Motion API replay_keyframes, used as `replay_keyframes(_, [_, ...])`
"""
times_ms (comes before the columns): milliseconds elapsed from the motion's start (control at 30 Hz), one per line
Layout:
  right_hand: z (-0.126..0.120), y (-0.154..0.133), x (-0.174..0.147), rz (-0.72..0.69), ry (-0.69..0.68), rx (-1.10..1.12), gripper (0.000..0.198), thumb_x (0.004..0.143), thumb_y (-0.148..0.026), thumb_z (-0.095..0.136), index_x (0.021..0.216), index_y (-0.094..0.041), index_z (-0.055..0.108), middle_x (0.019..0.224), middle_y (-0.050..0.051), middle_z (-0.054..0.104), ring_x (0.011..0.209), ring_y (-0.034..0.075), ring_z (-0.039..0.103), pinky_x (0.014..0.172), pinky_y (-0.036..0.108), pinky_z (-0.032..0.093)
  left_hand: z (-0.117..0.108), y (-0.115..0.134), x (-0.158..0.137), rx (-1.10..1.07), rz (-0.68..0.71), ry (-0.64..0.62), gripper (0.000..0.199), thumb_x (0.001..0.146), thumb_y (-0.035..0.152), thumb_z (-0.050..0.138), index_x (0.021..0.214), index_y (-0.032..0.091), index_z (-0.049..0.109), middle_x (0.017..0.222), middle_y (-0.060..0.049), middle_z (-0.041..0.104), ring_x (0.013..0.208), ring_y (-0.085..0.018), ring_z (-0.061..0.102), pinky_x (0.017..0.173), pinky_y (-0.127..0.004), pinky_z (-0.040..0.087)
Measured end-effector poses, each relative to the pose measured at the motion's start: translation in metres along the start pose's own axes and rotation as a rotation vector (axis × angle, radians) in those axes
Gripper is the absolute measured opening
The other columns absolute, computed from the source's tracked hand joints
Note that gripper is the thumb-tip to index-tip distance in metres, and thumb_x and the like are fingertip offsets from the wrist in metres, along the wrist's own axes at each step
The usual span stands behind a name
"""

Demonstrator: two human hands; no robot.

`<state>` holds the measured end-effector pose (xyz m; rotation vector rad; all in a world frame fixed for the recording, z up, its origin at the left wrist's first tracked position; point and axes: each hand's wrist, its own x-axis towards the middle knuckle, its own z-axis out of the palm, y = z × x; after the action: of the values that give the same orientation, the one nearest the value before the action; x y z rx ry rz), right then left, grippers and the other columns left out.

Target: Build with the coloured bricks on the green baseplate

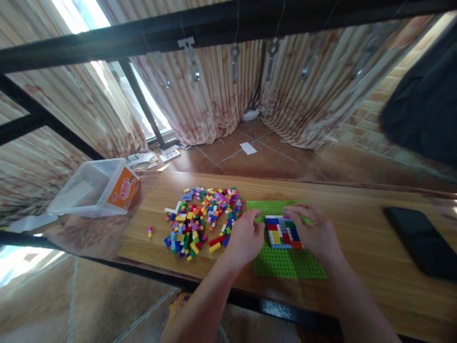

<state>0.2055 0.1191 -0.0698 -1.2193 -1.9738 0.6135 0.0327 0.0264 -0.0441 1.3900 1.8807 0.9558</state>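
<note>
A green studded baseplate (pixel 285 264) lies on the wooden table, carrying a low rectangular build of coloured toy bricks (pixel 283 233). My left hand (pixel 248 236) hovers at the plate's left edge, fingers bent and apart, with nothing visible between them. Over the right side of the build is my right hand (pixel 316 231), its thumb and index finger pinched close at the far edge. Whatever is between those fingertips is too small to make out. Left of the plate, a loose pile of mixed toy bricks (pixel 194 224) spreads close to my left hand.
One small pink-and-yellow brick piece (pixel 150 232) lies apart at the left. A clear plastic bin (pixel 89 207) with an orange label stands beyond the table's left end. A dark phone-like slab (pixel 424 243) rests at the right. A black bar (pixel 221 26) crosses above.
</note>
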Motion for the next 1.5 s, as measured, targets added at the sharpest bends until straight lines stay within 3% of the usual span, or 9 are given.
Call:
replay_keyframes(333, [0.009, 0.013, 0.003, 0.03, -0.16, 0.012, 0.029, 0.085, -0.049, 0.057, 0.084, -0.028, 0.077, 0.103, 0.006, 0.067, 0.103, 0.024, 0.06, 0.097, 0.048, 0.044, 0.005, 0.003, -0.004, -0.064, -0.01, -0.107, 0.041, 0.086, 0.016, 0.051, 0.127, 0.014, 0.055, 0.119, -0.012, 0.068, 0.097, -0.021, 0.067, 0.091, -0.035, 0.054])
replay_keyframes(767, [0.006, 0.011, 0.009, 0.047, -0.223, 0.021, 0.028, 0.084, -0.046, 0.058, 0.081, -0.027, 0.077, 0.099, 0.005, 0.07, 0.096, 0.023, 0.064, 0.091, 0.043, 0.048, 0.006, -0.001, -0.003, -0.057, 0.011, -0.116, 0.041, 0.086, 0.016, 0.052, 0.126, 0.014, 0.056, 0.119, -0.012, 0.068, 0.099, -0.022, 0.067, 0.092, -0.036, 0.053])
replay_keyframes(1200, [0.009, 0.017, 0.01, -0.034, -0.221, -0.003, 0.031, 0.085, -0.049, 0.054, 0.079, -0.029, 0.077, 0.093, 0.004, 0.072, 0.091, 0.023, 0.066, 0.086, 0.041, 0.051, 0.01, -0.003, -0.002, -0.032, 0.02, -0.097, 0.041, 0.084, 0.015, 0.053, 0.125, 0.014, 0.056, 0.117, -0.012, 0.068, 0.093, -0.02, 0.067, 0.089, -0.035, 0.054])
replay_keyframes(1367, [0.012, 0.021, 0.004, -0.051, -0.193, -0.032, 0.034, 0.087, -0.052, 0.052, 0.083, -0.029, 0.077, 0.097, 0.004, 0.071, 0.096, 0.025, 0.064, 0.091, 0.046, 0.048, -0.005, -0.01, 0.008, 0.035, 0.028, 0.04, 0.033, 0.087, 0.015, 0.052, 0.12, 0.016, 0.058, 0.106, -0.008, 0.071, 0.087, -0.018, 0.067, 0.084, -0.032, 0.054])
replay_keyframes(1500, [0.014, 0.023, -0.002, -0.071, -0.161, -0.022, 0.035, 0.088, -0.051, 0.052, 0.09, -0.027, 0.076, 0.101, 0.006, 0.07, 0.099, 0.025, 0.062, 0.094, 0.047, 0.047, -0.027, -0.021, 0.023, 0.271, 0.007, 0.236, 0.029, 0.09, 0.016, 0.049, 0.117, 0.015, 0.06, 0.11, -0.011, 0.068, 0.101, -0.023, 0.063, 0.093, -0.037, 0.05])
